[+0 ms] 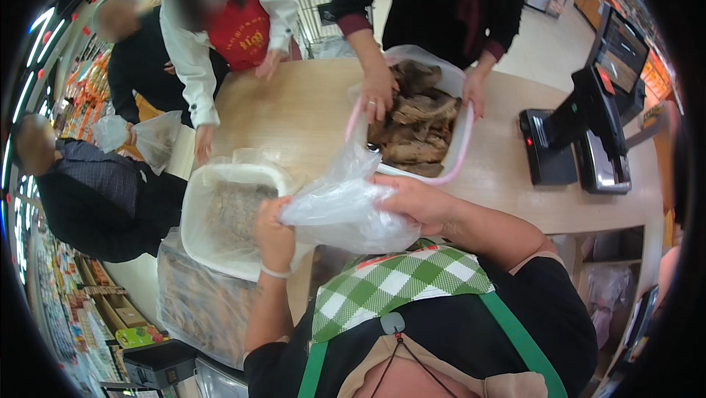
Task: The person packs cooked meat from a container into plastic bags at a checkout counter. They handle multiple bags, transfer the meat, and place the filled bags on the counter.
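Between my two hands a clear plastic bag (336, 210) is stretched out in front of my chest. My left hand (276, 232) grips its gathered end, above the edge of a white plastic tub (190, 227) lined with film. Greyish food (234, 210) lies inside that tub. My right hand (413, 202) is closed on the other side of the bag, its fingers partly hidden by the plastic. Just beyond it stands a pink-rimmed tub (466, 138) holding brown pieces of what looks like cooked meat (419, 138).
Across the wooden counter (276, 105), a person in dark clothes has both hands (378, 92) at the pink-rimmed tub. A person in a red apron (240, 34) stands left of them. A weighing scale with a screen (584, 122) stands right; a film-covered container (204, 298) lies left.
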Motion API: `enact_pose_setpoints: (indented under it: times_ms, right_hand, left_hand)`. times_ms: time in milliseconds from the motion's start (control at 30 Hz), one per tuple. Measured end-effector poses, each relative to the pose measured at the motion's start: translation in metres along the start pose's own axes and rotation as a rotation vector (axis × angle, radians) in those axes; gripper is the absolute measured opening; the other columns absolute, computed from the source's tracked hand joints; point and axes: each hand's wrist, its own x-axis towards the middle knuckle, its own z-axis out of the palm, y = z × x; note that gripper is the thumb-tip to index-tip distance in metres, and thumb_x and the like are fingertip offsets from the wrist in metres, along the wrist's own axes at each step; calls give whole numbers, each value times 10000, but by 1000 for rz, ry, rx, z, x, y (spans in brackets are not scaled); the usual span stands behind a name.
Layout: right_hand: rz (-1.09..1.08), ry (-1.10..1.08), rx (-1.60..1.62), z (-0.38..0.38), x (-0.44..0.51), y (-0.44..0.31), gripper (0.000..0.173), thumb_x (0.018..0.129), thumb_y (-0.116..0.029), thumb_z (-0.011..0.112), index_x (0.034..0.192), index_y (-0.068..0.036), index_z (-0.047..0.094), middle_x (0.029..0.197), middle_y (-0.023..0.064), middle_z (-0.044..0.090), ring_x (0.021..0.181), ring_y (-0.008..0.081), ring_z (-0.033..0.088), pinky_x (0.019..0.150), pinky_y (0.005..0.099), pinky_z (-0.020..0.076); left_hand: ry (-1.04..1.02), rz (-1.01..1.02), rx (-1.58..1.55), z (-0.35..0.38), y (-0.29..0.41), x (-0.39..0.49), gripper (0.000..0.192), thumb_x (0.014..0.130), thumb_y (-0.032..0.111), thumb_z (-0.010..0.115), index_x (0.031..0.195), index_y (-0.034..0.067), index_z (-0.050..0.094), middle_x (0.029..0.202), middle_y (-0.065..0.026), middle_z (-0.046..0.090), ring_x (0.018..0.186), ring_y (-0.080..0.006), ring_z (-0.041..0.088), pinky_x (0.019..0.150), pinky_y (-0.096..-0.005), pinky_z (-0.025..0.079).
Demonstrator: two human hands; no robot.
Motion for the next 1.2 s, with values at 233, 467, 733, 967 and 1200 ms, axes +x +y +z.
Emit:
enact_pose_setpoints:
  times_ms: [233, 467, 733, 967, 1200]
  right_hand:
    - [-56, 182, -529, -82, -67, 0, 384, 804, -57, 645, 1176, -8, 567, 1063, 41, 632, 939, 110, 582, 821, 277, 472]
    - [-210, 299, 363, -120, -116, 14, 282, 862, -25, 506, 1138, 18, 544, 1025, 104, 614, 914, 182, 613, 796, 319, 517]
    - [82, 128, -29, -128, -160, 2, 467, 907, -311, 536, 1192, 58, 510, 1028, 155, 620, 866, 235, 638, 787, 382, 529]
    - [-679, -524, 423, -135, -179, -29, 868, 845, -665, 411, 1374, 18, 324, 1299, 212, 468, 1147, 316, 511, 968, 466, 408]
    - [-532, 102, 230, -200, -166, -2, 523, 881, -391, 560, 1224, -1, 495, 1112, 128, 605, 940, 229, 616, 816, 383, 512]
  left_hand:
    - [-233, -488, -1332, 83, 38, -14, 199, 919, 79, 481, 1088, 2, 552, 1034, -110, 615, 950, -216, 598, 826, -360, 498]
    - [-321, -187, -175, 142, 50, -37, 344, 766, 24, 592, 1110, 26, 573, 1011, -80, 638, 881, -176, 616, 748, -327, 510]
    - [-291, -735, -1127, 172, 64, -32, 282, 867, 45, 549, 1147, 14, 569, 1038, -71, 636, 928, -163, 607, 777, -328, 518]
    - [-761, -533, -927, 204, 112, -17, 323, 884, 106, 572, 1194, 20, 541, 1068, -42, 619, 912, -108, 600, 788, -255, 496]
    - [-418, -415, -452, 213, 81, 21, 228, 874, 161, 602, 1059, 31, 582, 881, 8, 614, 730, -94, 583, 664, -233, 491]
